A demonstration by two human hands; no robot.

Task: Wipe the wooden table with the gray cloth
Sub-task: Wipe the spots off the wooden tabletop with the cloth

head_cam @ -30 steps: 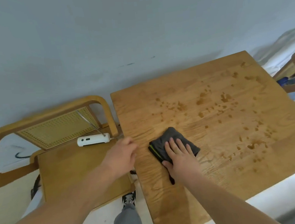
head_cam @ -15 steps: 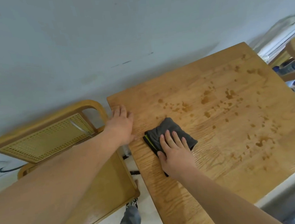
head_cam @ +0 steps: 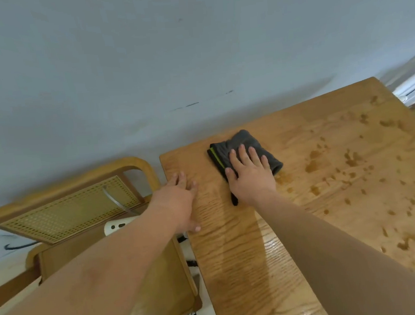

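Right hand [head_cam: 250,176], fingers flat & spread, has shoved the gray cloth [head_cam: 245,151] up the wooden table [head_cam: 332,221] vs 0.5 s ago, now near its far-left corner. Left hand [head_cam: 180,200] stays palm-down, fingers open, at the table's left edge w/ nothing held. Brown spots [head_cam: 352,159] right of the cloth.

- The gray cloth [head_cam: 245,151], folded into a thick pad with a yellow-green stripe along one side, lies flat near the table's far left corner.
- The wooden table [head_cam: 307,224] shows brown wet spots scattered toward its right edge.
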